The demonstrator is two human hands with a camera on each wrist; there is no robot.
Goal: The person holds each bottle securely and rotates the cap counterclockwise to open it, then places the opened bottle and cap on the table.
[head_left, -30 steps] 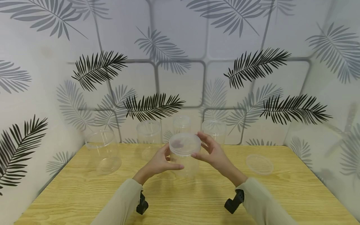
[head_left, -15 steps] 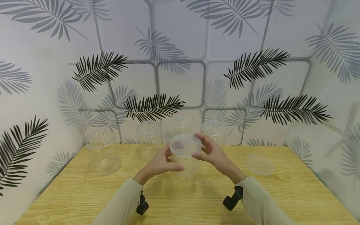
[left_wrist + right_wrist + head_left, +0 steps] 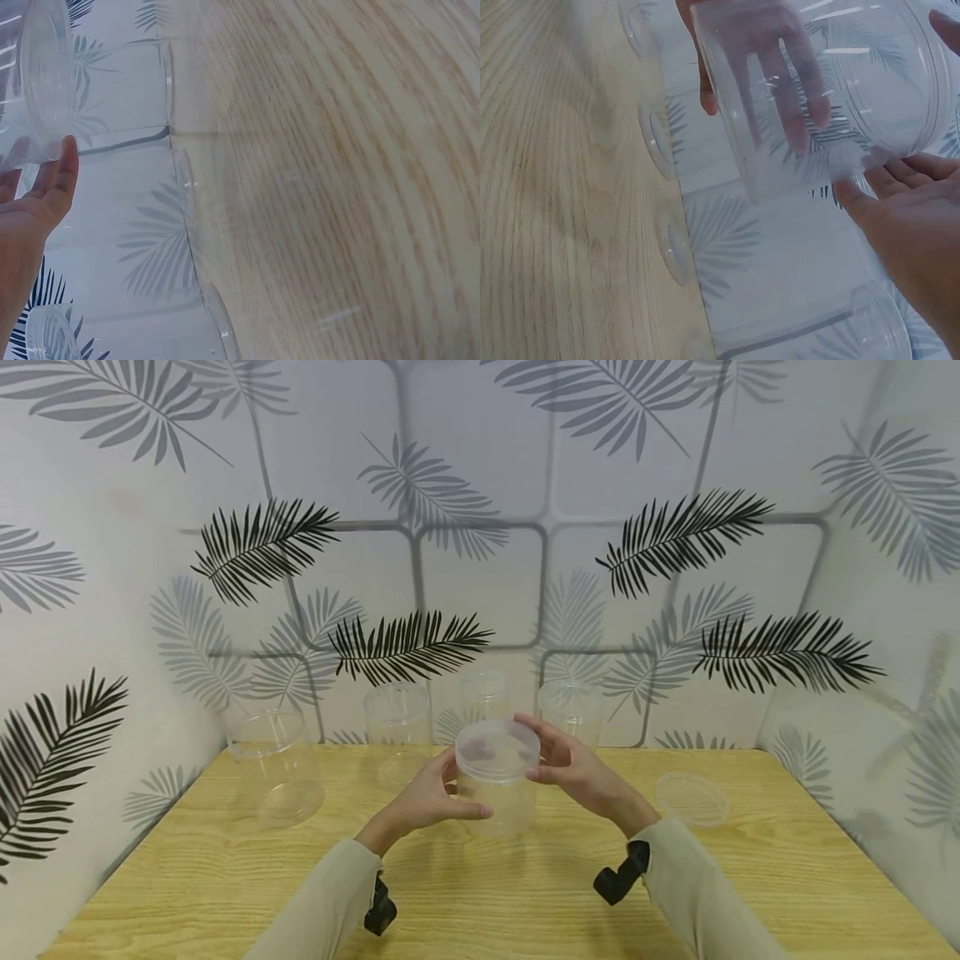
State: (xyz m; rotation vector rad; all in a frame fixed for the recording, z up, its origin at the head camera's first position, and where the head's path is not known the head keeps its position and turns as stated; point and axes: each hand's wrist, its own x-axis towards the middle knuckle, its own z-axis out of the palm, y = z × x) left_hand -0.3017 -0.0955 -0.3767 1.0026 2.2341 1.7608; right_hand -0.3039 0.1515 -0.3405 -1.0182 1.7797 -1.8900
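Observation:
A clear plastic jar is held between both hands over the table, its frosted lid on top and tilted toward the head camera. The left hand grips the jar's body from the left, thumb across the front and fingers behind; they show through the clear wall in the right wrist view. From the right, the right hand grips the lid's edge, thumb at the near side and fingers at the far side. In the right wrist view the right hand is at the lid end of the jar.
Clear jars stand behind: one left of the held jar, a narrower one at the middle and one at right. A wide jar with an uncovered rim stands far left. A round clear lid lies at right.
The right hand's fingers and thumb have shifted a little around the lid's edge. The jar has moved slightly right and down in the head view; the left hand keeps its grip.

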